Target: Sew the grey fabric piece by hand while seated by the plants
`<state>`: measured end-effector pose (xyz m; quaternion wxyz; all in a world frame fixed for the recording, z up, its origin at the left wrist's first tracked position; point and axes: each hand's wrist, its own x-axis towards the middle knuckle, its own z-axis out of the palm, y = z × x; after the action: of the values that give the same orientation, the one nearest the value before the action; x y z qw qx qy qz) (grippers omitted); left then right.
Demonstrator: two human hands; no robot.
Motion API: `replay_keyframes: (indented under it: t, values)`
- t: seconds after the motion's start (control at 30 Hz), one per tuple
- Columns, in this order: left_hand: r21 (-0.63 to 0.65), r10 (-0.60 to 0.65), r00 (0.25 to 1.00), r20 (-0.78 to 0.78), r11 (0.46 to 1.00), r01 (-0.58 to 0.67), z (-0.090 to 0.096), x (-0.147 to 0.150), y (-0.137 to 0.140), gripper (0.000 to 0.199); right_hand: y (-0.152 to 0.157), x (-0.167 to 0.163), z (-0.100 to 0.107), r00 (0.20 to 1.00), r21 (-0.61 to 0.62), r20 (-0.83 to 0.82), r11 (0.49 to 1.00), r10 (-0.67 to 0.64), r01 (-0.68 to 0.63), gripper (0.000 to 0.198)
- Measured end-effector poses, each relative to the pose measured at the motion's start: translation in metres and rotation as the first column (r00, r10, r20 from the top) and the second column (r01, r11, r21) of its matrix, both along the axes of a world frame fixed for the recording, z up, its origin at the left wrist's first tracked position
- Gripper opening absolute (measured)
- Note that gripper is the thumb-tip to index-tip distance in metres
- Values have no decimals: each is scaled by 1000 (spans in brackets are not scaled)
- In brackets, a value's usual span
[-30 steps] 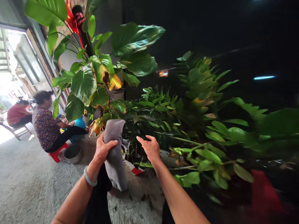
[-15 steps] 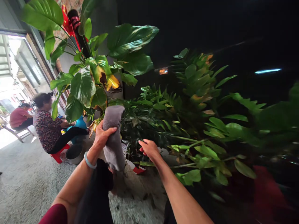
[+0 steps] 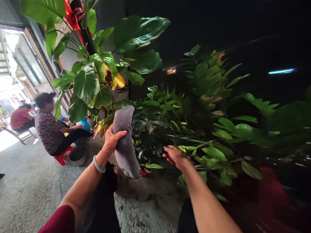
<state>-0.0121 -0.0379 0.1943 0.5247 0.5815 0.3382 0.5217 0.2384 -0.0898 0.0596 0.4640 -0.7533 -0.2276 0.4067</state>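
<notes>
My left hand (image 3: 112,139) is wrapped round a folded grey cloth (image 3: 125,142), thumb across its front, holding it roughly upright before the plants. A pale bangle (image 3: 98,164) circles that wrist. My right hand (image 3: 175,156) reaches among the lower leaves, palm turned inward, with its fingers loosely bent and apart; nothing shows in them. Just beside it are the stems and leaves of a green plant (image 3: 215,153). Dark leafy foliage (image 3: 150,126) fills the space between my two hands.
A tall broad-leaved plant (image 3: 85,85) with yellowed leaves stands at the left. Near it a person (image 3: 50,129) sits on a red stool (image 3: 62,157) by a grey basin (image 3: 79,156). Another person (image 3: 20,118) sits farther back. Rough concrete floor (image 3: 36,187) lies below.
My right hand has moved right, closer to the leafy stems, and its fingers have loosened. The grey cloth in my left hand has shifted slightly right. The view has tilted a little.
</notes>
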Motion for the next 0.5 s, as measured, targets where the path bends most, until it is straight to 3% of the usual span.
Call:
replay_keyframes:
  t: [0.07,0.13,0.23,0.3,0.4,0.5]
  values:
    - [39,43,999,29,998,-44,3,3,3,50,0,-2,-1,1000,2,-19,1000,17,-17,24]
    - [9,29,999,-18,1000,-28,-12,7,2,48,-1,-4,-2,999,19,-33,999,29,-29,23]
    - [-128,-147,973,-179,984,125,-44,7,-9,44,-3,-5,-3,998,54,-50,998,28,-26,19]
    - [-173,-267,938,-219,957,232,-53,4,-17,45,-5,-4,-3,998,75,-62,997,24,-19,21]
    - [-85,-248,960,-131,967,239,-33,1,-17,51,-8,-3,-5,997,101,-77,995,20,-12,25]
    - [19,-98,995,-7,995,98,-7,5,-6,51,-7,-5,-5,995,122,-93,992,22,-10,30]
